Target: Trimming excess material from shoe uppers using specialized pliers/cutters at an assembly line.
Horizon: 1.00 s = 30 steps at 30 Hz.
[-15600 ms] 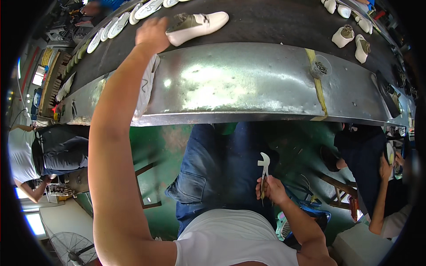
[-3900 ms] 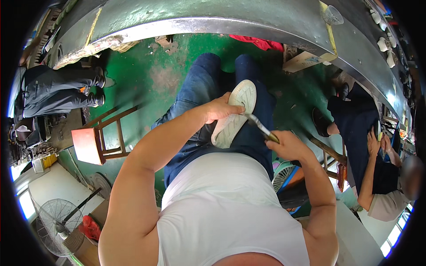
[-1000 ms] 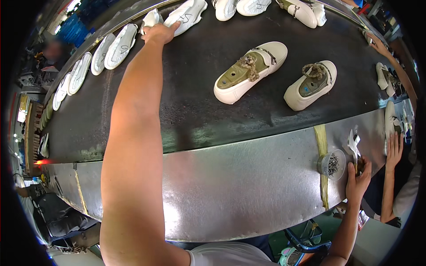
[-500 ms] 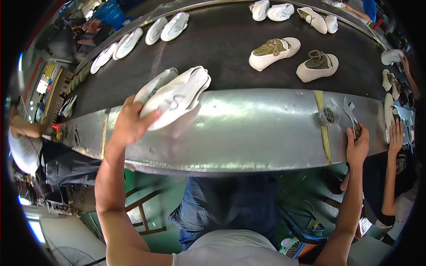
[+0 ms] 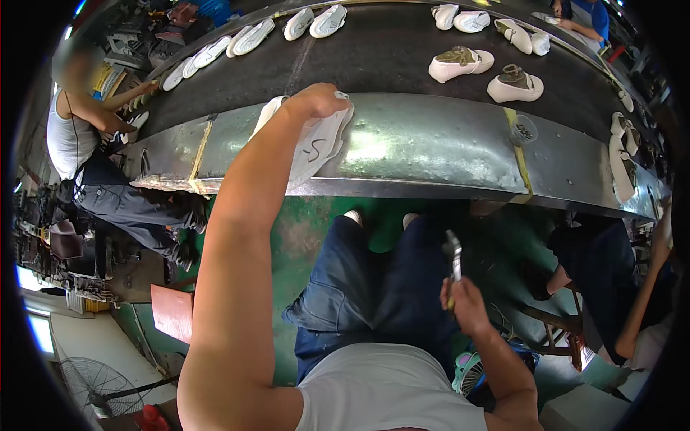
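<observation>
Head cam: white shoe (image 5: 313, 152) w/ far end at L fingers (image 5: 333, 107).

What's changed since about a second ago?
The left hand has brought a pair of white shoes from the far row on the dark belt nearer, to the metal ledge; whether it grips them now is unclear. The right hand has drawn the hammer back from the ledge, over the lap. Unchanged: hammer in the right hand, clear cup by the yellow tape.
</observation>
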Tool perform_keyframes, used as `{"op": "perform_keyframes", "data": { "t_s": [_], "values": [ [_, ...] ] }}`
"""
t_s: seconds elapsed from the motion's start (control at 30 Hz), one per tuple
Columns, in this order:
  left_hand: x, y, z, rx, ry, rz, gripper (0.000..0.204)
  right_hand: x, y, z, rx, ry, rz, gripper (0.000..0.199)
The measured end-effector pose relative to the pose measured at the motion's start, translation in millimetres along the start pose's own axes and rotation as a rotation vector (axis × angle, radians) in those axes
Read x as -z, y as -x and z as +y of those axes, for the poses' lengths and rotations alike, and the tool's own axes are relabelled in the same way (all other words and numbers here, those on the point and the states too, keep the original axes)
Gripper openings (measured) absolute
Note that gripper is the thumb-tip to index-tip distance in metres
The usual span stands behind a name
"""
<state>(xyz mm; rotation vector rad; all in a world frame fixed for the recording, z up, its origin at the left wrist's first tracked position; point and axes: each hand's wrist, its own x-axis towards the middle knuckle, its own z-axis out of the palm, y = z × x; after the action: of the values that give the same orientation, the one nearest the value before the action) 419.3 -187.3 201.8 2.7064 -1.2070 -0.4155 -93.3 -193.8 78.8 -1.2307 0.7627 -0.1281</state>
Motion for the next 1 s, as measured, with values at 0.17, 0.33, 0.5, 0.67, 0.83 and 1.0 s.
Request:
{"op": "perform_keyframes", "data": {
  "t_s": [0.17, 0.33, 0.5, 0.67, 0.83, 1.0],
  "values": [
    [-15.3, 100.2, 45.6, -0.028, 1.037, -0.115, 0.057, -6.8, 39.6, 11.7, 0.105, 0.103, -0.12, 0.022],
    [-166.4, 252.8, 68.9, -0.275, 1.547, 0.056, 0.054, -13.7, 53.1, -4.5, 0.093, 0.44, -0.121, 0.027],
    [-258.8, 283.4, 59.2, -0.263, 1.343, 0.097, 0.057, -24.3, 53.0, -3.6, 0.012, 0.539, -0.305, 0.026],
    [-250.0, 287.8, 49.5, -0.345, 1.231, -0.024, 0.052, -42.2, 30.1, 5.6, -0.096, 0.33, -0.4, 0.032],
    [-250.0, 282.7, 37.1, -0.34, 1.257, -0.136, 0.052, -46.5, 13.3, 15.6, 0.023, 0.247, -0.44, 0.032],
    [-252.2, 274.9, 33.0, -0.359, 1.178, -0.136, 0.052, -57.9, 0.7, -15.5, -0.153, -0.017, -0.399, 0.027]
  ]
}}
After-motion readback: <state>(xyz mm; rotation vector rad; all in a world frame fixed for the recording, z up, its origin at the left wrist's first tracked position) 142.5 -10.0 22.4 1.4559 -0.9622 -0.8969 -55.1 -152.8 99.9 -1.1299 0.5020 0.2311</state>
